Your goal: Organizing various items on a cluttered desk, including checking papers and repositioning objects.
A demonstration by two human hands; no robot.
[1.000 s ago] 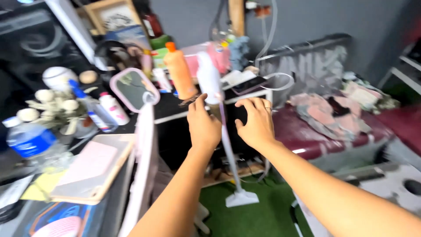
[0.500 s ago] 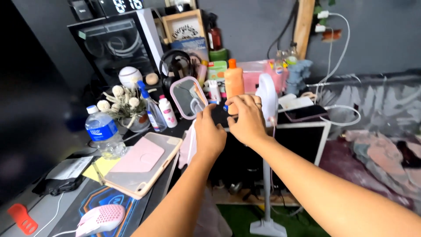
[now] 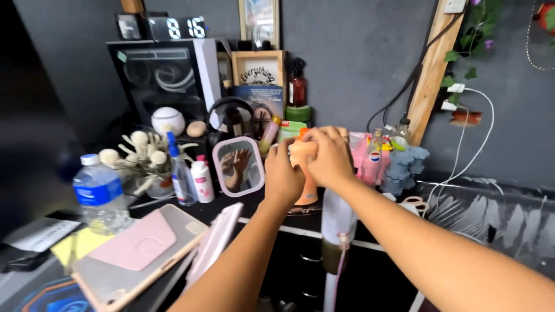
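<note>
Closest to the camera, both forearms reach up and away from the lower edge, the left from the bottom centre, the right from the lower right corner, meeting above the desk edge. At the near left lies a tablet in a pink cover (image 3: 136, 251), with a yellow note (image 3: 75, 245) beside it and a water bottle with a blue label (image 3: 99, 193) standing just behind. Further on, the left hand (image 3: 283, 176) is curled, its fingers wrapped against the side of an orange bottle (image 3: 305, 173), and the right hand (image 3: 329, 156) is closed over the bottle's top, knuckles toward the camera, so both hands grip it together and hide most of its upper part. The bottle stands upright on the desk, its lower body showing below the hands. A white handheld appliance (image 3: 337, 222) hangs just below the right wrist. Left of the hands a small pink-framed mirror (image 3: 238, 166) stands tilted and reflects a hand. Beyond it sit a white spray bottle (image 3: 202, 180), a bunch of dried flowers (image 3: 141, 151), headphones (image 3: 230, 112) and a glass-sided computer case (image 3: 165, 75) against the grey wall.
</note>
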